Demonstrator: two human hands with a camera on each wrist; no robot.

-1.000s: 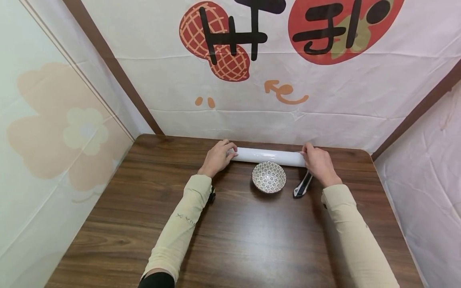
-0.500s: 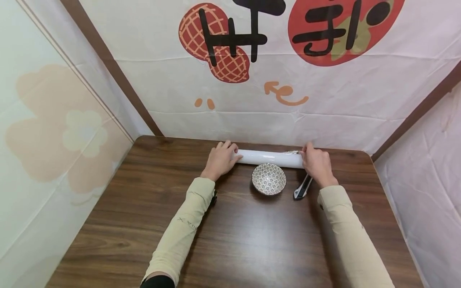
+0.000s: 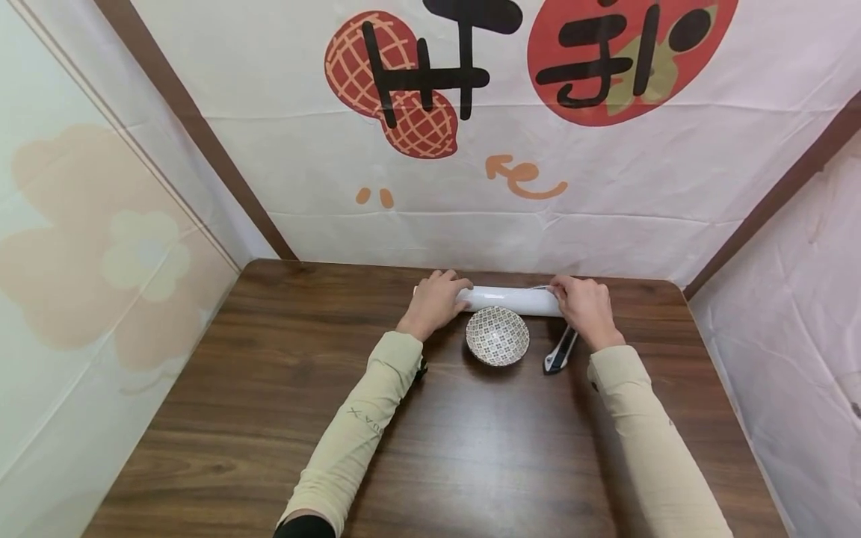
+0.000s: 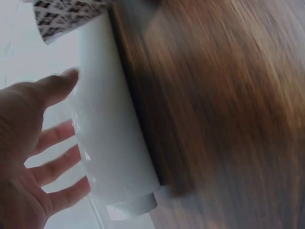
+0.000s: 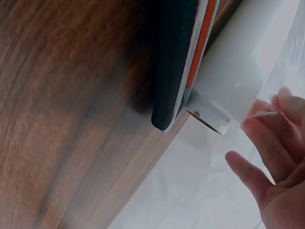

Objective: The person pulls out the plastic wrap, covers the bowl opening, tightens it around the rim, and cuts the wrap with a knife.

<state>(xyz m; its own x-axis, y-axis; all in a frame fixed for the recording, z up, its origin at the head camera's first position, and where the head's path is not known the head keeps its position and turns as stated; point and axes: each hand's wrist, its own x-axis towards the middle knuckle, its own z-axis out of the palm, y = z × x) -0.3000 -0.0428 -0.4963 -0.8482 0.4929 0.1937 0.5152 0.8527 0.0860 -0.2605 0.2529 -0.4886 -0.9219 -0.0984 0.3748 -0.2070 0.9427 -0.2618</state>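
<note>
Touches the white roll [image 3: 514,300] near its left end with the left grip [image 3: 433,302], thumb and fingers apart. Pinches a wisp of clear film [image 5: 267,113] between fingertips of the right grip [image 3: 585,308], at the roll's right end. Has the roll lying along the far edge of the wooden surface [image 3: 498,448], with the patterned bowl [image 3: 498,338] upright just in front and the utility knife [image 3: 558,355] slanting near its right end.

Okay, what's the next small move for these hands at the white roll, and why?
Probably draw the clear film gently off the white roll with the right hand: it appears to pinch the film's edge, while the left hand touches the roll and could steady it.
</note>
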